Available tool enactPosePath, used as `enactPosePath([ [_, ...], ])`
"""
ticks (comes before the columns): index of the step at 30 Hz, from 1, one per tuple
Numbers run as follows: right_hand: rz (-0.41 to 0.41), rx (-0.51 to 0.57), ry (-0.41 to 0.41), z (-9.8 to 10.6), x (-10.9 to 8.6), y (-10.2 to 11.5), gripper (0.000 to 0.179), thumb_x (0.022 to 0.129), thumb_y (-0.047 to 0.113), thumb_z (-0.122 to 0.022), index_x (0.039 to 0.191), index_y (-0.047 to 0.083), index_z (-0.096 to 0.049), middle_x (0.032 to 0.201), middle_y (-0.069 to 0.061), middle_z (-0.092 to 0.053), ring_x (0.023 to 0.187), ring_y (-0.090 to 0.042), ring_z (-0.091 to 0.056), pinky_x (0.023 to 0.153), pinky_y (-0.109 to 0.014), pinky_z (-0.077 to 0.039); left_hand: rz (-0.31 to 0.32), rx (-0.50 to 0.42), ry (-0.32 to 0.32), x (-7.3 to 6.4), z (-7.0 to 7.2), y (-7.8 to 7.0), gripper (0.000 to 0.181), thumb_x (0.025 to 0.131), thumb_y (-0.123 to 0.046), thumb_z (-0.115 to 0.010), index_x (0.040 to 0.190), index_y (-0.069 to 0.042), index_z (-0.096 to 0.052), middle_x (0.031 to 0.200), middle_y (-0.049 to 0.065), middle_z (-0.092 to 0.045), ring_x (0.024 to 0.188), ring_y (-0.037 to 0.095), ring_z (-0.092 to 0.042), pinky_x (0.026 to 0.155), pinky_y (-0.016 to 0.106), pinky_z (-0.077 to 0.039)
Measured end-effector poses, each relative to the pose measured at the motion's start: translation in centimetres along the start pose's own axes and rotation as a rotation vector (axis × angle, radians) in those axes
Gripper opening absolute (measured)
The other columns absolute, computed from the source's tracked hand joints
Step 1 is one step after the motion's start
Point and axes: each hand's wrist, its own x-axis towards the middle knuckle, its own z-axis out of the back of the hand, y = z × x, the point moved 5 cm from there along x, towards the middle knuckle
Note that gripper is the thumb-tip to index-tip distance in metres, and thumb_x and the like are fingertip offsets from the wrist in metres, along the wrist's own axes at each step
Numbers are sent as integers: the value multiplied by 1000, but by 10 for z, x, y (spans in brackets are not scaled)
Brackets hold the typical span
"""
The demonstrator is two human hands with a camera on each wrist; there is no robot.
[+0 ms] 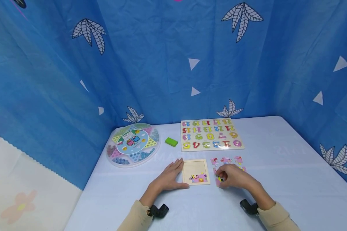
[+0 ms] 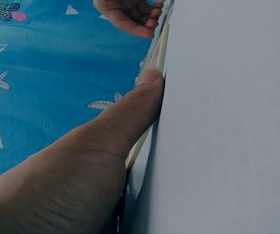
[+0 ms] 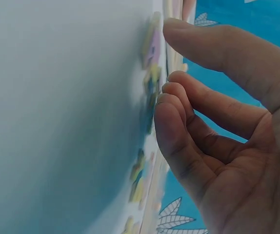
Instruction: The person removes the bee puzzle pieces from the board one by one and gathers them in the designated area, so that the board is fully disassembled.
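My left hand (image 1: 169,177) is at the left side of a small square wooden puzzle tray (image 1: 194,166). Its fingers lie straight along the left edge and its thumb touches the near edge, as the left wrist view also shows. Inside the tray, joined pink jigsaw pieces (image 1: 200,177) fill the lower right part. My right hand (image 1: 236,176) hovers over loose jigsaw pieces (image 1: 226,160) to the right of the tray, partly hiding them. In the right wrist view its bent fingers and thumb stand apart with nothing between them, beside a pink piece (image 3: 153,46).
Behind the tray lies a wooden number board (image 1: 200,138) with coloured numerals. A green block (image 1: 171,141) lies left of it. Farther left is a round game box (image 1: 133,141) with beads in compartments. Blue patterned cloth (image 1: 162,64) hangs behind the white-covered table (image 1: 277,179).
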Motion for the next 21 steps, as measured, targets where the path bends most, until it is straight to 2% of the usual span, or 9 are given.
enactPosePath([
  [11,31,-14,13,-9,20,30,36,68,10,-87,100,6,-71,79,1,-59,71,-13,-50,58,-21,-45,9,-6,-2,0,0,1,109,79,-69,-64,157,-11,-15,166,2,-10,154,18,-9,126,42,-14],
  [21,125,-15,49,-23,39,47,35,69,13,-87,99,8,-71,79,2,-59,72,-12,-51,60,-21,-45,17,19,-8,2,0,0,109,79,-71,-63,157,-11,-15,166,1,-11,154,18,-10,126,40,-14],
])
